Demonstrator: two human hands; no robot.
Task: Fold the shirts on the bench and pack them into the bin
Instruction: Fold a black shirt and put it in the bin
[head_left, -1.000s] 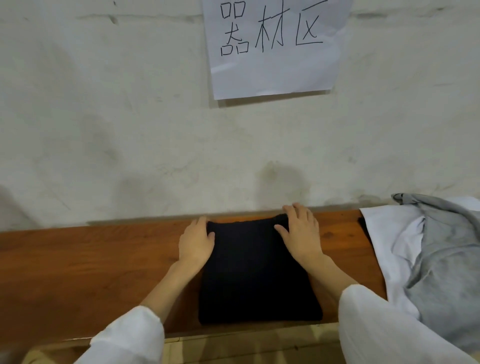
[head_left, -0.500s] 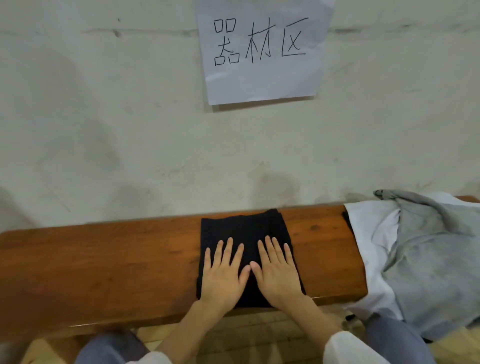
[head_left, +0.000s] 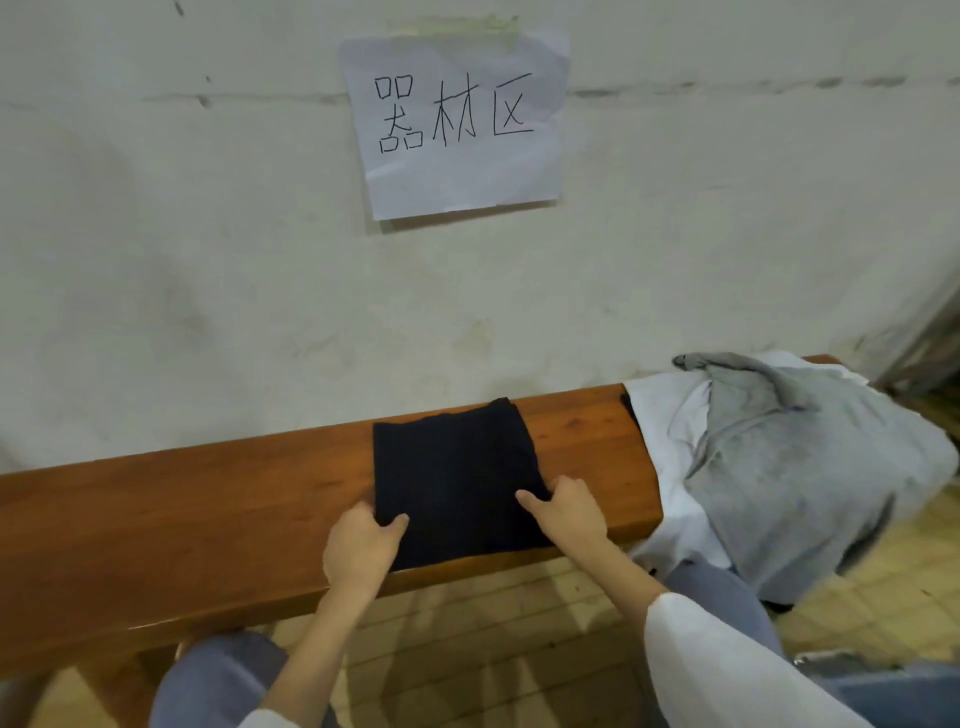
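A folded black shirt (head_left: 457, 467) lies as a neat rectangle on the brown wooden bench (head_left: 208, 514), near its front edge. My left hand (head_left: 361, 545) grips the shirt's near left side, thumb on top and fingers under the edge. My right hand (head_left: 563, 512) grips the near right side the same way. A loose grey shirt (head_left: 800, 457) is heaped over a white shirt (head_left: 660, 431) at the bench's right end. No bin shows in this view.
The bench stands against a pale wall (head_left: 208, 260) with a taped paper sign (head_left: 457, 124). Tiled floor (head_left: 467, 634) runs below the front edge. My knees (head_left: 223, 680) sit close under the bench. The bench's left half is bare wood.
Both hands pressed flat on top of the black shirt half a second ago. They have slid out to its near side edges and curled round them.
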